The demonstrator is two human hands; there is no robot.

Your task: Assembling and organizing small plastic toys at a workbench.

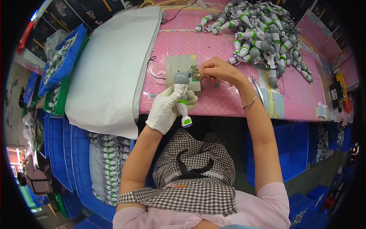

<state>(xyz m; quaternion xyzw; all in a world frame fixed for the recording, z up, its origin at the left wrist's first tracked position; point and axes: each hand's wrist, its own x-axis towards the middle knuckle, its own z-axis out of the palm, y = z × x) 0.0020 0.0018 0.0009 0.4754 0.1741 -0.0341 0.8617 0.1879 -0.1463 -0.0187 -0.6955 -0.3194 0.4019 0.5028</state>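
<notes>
Left grip [166, 108] clamped round toy limb [182, 79], right grip [221, 70] pinching wire [225, 82]; limb likely light, stiff, best held mid-shell.

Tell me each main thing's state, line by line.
White, grey and green plastic toy limb: gripped.
White-gloved left hand: closed around that limb.
Bare right hand: pinching a thin dark wire.
Matching toy limbs: piled loosely.
Large white paperlike sheets: stacked, overhanging the edge.
Slim silver metal tool: lying unheld.
Blue plastic crate, lower left: holding limbs.
</notes>
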